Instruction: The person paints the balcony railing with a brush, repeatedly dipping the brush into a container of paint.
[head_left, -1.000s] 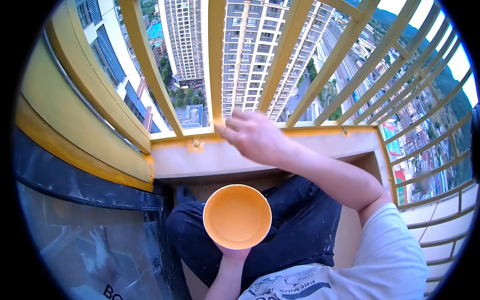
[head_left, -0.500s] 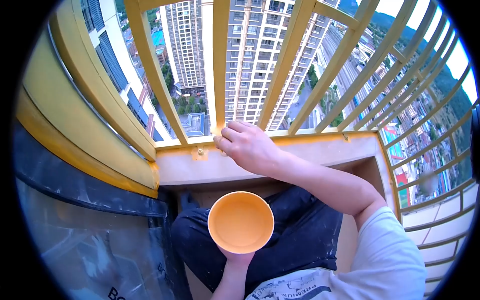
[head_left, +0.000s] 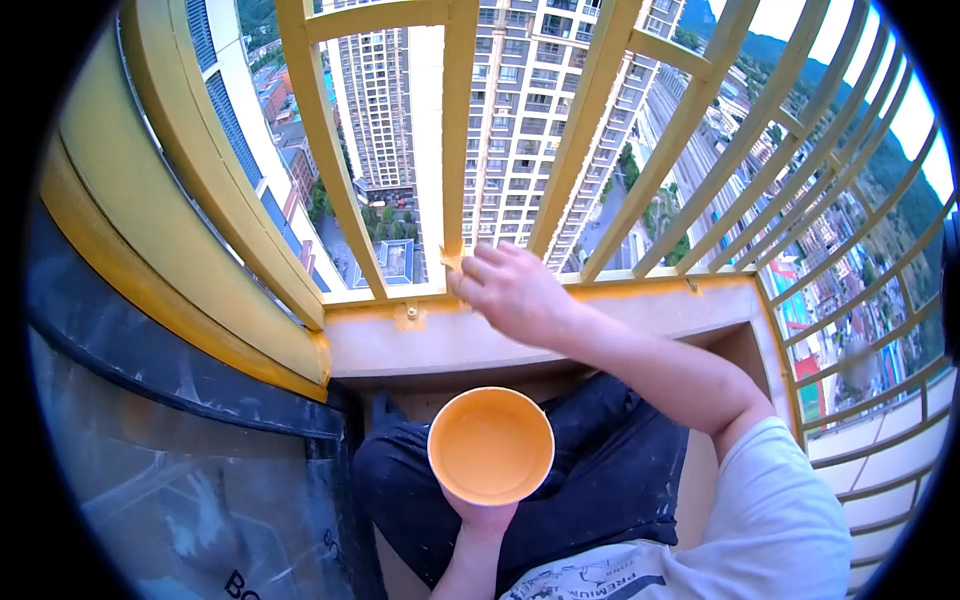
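Note:
My left hand [head_left: 484,514] holds an orange-yellow cup [head_left: 491,446] from below, over my crossed legs. Its open top faces up, and its inside is the same orange colour. My right hand [head_left: 508,291] is at the foot of a yellow railing bar [head_left: 458,140], its fingers pressed together around a small yellowish piece [head_left: 452,256], which touches the bar. What this piece is cannot be made out. Below and left of that hand, a bolt [head_left: 411,313] sits in an orange patch on the pale ledge [head_left: 480,345].
Yellow railing bars [head_left: 590,130] run across the front and right, with tall buildings and roads far below. A curved yellow panel [head_left: 130,190] stands on the left, above a dark-edged glass surface [head_left: 150,500]. My dark trousers [head_left: 610,470] lie beneath the cup.
My right hand has stayed around the same bar's foot, shifting slightly, with the small piece now touching the bar. The cup remains in my left hand. The view has shifted a little.

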